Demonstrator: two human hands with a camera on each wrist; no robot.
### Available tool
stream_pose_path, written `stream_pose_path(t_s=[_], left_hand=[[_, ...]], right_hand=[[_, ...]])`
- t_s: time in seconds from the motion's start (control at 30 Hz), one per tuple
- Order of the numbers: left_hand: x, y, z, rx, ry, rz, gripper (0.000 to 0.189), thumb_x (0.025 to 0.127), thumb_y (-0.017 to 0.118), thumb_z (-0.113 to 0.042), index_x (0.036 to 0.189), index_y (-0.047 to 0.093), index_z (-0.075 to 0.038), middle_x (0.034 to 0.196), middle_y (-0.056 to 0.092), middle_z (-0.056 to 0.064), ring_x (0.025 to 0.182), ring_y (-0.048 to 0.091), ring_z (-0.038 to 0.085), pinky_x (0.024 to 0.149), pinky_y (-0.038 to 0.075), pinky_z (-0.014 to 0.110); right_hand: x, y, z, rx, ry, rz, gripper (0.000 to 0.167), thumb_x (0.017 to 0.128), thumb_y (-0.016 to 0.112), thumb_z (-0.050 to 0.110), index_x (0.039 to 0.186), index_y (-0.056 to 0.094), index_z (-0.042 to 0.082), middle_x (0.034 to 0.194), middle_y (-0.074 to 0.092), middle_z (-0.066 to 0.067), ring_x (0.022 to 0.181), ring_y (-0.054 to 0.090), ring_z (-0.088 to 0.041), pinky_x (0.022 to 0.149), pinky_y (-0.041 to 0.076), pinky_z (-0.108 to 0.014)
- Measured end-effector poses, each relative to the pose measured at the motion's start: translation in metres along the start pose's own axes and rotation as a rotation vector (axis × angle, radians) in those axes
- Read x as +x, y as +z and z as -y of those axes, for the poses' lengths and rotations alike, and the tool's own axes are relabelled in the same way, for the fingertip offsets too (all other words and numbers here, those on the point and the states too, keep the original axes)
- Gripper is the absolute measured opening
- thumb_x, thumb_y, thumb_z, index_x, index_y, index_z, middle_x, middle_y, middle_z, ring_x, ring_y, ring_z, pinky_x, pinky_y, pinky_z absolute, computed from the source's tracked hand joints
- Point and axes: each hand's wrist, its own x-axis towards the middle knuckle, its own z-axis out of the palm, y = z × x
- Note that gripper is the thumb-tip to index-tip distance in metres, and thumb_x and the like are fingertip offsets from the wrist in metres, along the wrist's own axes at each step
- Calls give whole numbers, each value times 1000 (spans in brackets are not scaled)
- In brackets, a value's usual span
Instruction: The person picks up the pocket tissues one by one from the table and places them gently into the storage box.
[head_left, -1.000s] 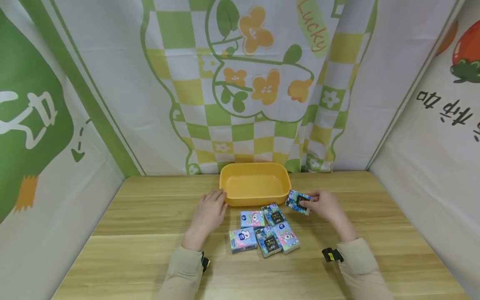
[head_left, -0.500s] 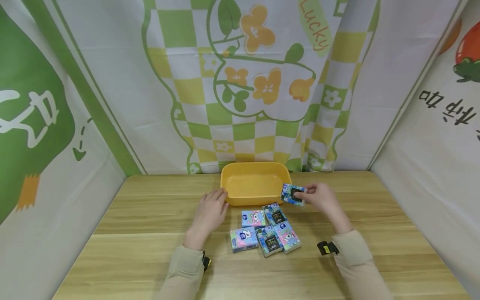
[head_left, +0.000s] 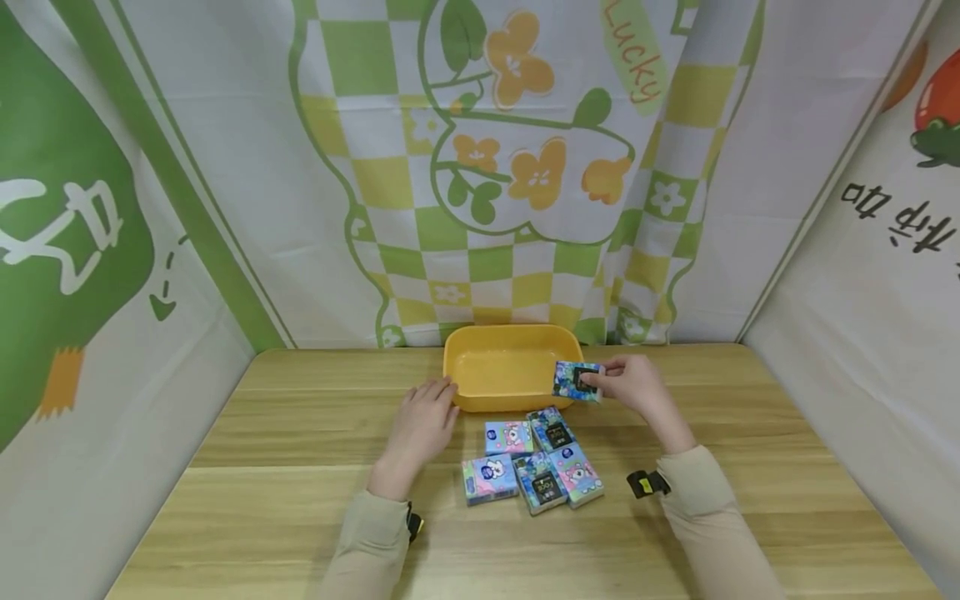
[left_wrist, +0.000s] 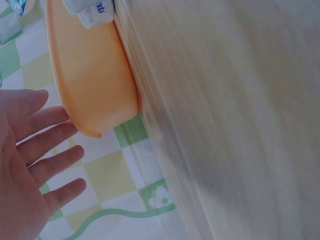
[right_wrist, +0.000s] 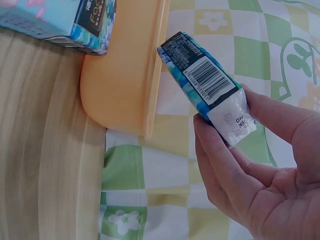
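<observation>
Between thumb and fingers my right hand (head_left: 641,390) pinches a blue-green pack of tissues (head_left: 576,380), raised over the right end of a yellow plastic basin (head_left: 491,403). The right wrist view shows the barcode side of that tissue pack (right_wrist: 204,80), higher than the basin's rim (right_wrist: 151,95). At the basin's front left corner, the fingertips of my left hand (head_left: 422,423) touch the rim. Its fingers are spread and nearly straight in the left wrist view. In front of the basin lie two more blue-green packs (head_left: 542,483) and several pink-and-blue bear packs (head_left: 491,479).
The basin stands at the back of a wooden table (head_left: 285,500), close to a green-and-yellow checked curtain (head_left: 487,267). White printed cloth walls (head_left: 862,308) rise on both sides. The loose packs lie close together between the two forearms.
My right hand has moved left and away from me with the tissue pack, from beside the basin's right corner to over its right end. The left hand stays at the rim.
</observation>
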Motion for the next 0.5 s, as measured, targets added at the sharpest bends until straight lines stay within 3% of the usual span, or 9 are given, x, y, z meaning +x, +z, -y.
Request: stream_pose_path(t_s=[0.37,0.5], left_hand=[[0,0,-1,0,-4,3,38,95,56,-21,129,57,-4,139,52,13,127,48,34,107,37,54],[0,0,0,4,-3,2,38,96,55,-22,130,57,-5,139,52,12,128,48,33,107,37,54]], right_hand=[[9,4,10,-33,-63,-16,41,83,71,40,99,69,2,97,72,-14,83,68,-23,73,56,-37],[15,7,13,-35,-56,1,45,83,70,42,105,69,3,99,72,-14,84,68,-23,75,56,-39]])
